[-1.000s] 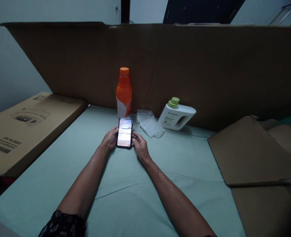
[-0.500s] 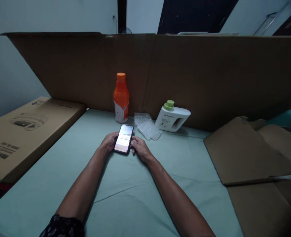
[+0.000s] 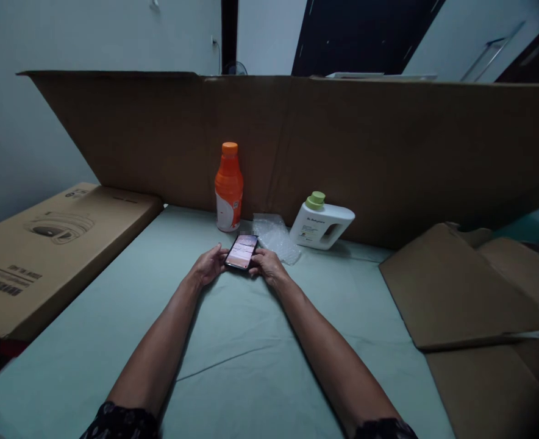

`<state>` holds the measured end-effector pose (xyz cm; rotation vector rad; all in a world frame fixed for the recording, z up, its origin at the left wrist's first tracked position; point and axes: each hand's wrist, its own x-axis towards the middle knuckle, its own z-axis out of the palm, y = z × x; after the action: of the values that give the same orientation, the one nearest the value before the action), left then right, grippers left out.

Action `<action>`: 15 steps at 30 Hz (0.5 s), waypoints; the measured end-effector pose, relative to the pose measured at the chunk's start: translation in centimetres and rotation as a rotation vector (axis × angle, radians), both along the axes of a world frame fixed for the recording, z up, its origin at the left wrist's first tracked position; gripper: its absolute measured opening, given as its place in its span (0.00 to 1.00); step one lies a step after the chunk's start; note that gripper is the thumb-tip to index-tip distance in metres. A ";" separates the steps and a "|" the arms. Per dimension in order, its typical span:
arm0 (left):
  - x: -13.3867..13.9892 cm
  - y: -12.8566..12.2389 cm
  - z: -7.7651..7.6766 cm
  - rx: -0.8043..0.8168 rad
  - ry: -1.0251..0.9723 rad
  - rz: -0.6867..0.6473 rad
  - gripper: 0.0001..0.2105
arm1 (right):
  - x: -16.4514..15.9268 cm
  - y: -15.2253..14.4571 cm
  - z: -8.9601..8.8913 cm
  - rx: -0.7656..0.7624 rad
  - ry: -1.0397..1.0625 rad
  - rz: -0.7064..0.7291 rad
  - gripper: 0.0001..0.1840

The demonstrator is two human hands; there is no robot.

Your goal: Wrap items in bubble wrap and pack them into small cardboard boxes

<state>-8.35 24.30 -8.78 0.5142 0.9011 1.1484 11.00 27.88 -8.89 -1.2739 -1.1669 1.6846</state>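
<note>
A smartphone with a lit screen is held between my two hands, tilted low over the green sheet. My left hand grips its left edge, thumb along the side. On the opposite edge, my right hand is closed with the fingers curled under. Just behind the phone stands an orange bottle with an orange cap, upright. Clear bubble wrap lies flat behind my right hand. To its right sits a white jug with a green cap and a handle.
A large cardboard panel rises behind the bottles. At the left lies a flat printed carton; folded cardboard lies at the right. The green sheet covers the surface, with a crease in front.
The phone has tipped back flatter and shifted slightly right and away from me, with both hands still on it. The whole view has shifted a little; the bottles stay in place.
</note>
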 end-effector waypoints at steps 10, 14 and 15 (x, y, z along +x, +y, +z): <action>0.6 -0.4 0.8 -0.015 0.036 -0.007 0.11 | -1.4 5.2 0.6 0.047 -0.198 -0.111 0.20; 0.5 -0.5 0.6 -0.008 0.034 -0.003 0.09 | -1.1 3.9 0.6 0.195 -0.267 -0.121 0.18; 0.5 -0.5 0.6 -0.005 0.030 -0.002 0.09 | -0.9 3.2 0.5 0.255 -0.290 -0.129 0.17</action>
<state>-7.83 23.79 -8.16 0.5289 0.9290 1.1386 10.05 31.04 -8.35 -1.4273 -1.3859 1.2408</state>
